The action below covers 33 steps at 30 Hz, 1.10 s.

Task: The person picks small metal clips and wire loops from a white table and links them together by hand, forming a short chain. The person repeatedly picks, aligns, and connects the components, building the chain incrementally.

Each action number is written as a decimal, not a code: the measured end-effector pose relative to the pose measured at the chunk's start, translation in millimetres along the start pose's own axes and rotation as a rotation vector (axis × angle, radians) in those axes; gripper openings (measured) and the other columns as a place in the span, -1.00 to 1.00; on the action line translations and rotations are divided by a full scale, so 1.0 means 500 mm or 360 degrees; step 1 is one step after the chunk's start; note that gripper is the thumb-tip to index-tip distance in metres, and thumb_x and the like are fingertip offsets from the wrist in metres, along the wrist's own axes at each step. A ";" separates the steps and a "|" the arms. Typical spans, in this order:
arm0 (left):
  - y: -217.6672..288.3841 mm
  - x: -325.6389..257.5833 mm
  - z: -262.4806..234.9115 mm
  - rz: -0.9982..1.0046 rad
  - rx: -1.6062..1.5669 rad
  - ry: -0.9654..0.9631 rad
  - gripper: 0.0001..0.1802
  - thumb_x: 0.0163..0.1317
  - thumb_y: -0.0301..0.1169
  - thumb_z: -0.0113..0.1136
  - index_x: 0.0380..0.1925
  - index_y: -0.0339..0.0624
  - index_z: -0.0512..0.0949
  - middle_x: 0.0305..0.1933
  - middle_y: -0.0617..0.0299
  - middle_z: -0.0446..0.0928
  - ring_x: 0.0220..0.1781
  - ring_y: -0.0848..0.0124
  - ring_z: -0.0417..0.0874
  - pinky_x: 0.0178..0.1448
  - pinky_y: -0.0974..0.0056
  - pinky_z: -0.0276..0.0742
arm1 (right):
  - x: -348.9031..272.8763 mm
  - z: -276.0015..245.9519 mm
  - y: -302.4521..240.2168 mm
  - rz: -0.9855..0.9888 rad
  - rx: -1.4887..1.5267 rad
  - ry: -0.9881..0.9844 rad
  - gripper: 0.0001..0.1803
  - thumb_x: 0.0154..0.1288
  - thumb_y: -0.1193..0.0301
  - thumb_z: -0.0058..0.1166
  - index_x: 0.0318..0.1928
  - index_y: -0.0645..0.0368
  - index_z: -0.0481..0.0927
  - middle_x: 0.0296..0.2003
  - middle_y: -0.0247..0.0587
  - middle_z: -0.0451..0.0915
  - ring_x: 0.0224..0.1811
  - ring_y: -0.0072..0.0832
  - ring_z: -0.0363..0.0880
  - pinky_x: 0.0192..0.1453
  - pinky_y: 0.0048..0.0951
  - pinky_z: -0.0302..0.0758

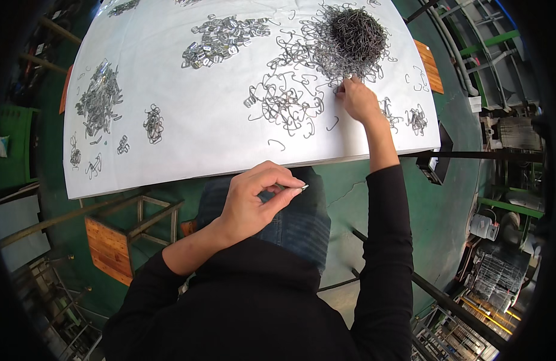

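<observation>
My left hand [257, 195] is held in front of my body, off the table's near edge. Its thumb and forefinger pinch a small shiny metal piece [304, 187], mostly covered by the fingertips. Over the table, my right hand [360, 100] reaches to the near edge of a dense heap of dark wire hooks [357, 36]. Its fingers are drawn together there, and whatever lies between them is too small to make out. Loose bent wire hooks [285, 103] are spread to the left of that hand. A single hook [332, 124] lies just nearer to me.
The white-covered table [205, 138] also carries a pile of shiny metal clips [221, 39], a heap of flat metal pieces [99, 99] at the left and small hook clusters [417, 120] at the right. A wooden stool [109, 249] stands on the green floor. Metal racks [500, 265] are at the right.
</observation>
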<state>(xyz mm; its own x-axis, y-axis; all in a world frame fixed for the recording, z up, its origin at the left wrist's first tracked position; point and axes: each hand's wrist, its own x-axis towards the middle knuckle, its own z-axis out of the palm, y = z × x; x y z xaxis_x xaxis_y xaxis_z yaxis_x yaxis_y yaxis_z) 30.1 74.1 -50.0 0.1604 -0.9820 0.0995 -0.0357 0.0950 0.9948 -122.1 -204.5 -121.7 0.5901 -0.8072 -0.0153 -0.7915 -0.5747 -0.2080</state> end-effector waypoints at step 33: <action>-0.181 0.255 -0.210 0.0299 0.1114 0.0590 -0.82 0.19 -0.48 0.23 -0.20 -0.19 0.68 -0.18 0.14 0.65 -0.25 0.29 0.65 -0.18 0.28 0.56 | -0.406 -0.073 -0.325 0.0211 0.1820 0.1176 -0.76 0.18 0.77 0.13 -0.30 0.27 0.35 -0.32 -0.06 0.57 -0.34 -0.44 0.63 -0.26 -0.49 0.64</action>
<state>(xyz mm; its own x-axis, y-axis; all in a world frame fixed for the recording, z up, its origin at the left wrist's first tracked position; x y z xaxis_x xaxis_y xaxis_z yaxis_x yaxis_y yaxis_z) 157.5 -42.5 -125.4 0.4022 -0.8305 0.3855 -0.6831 0.0082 0.7303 -119.0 47.8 -49.0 0.0138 -0.9373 0.3482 -0.0502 -0.3484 -0.9360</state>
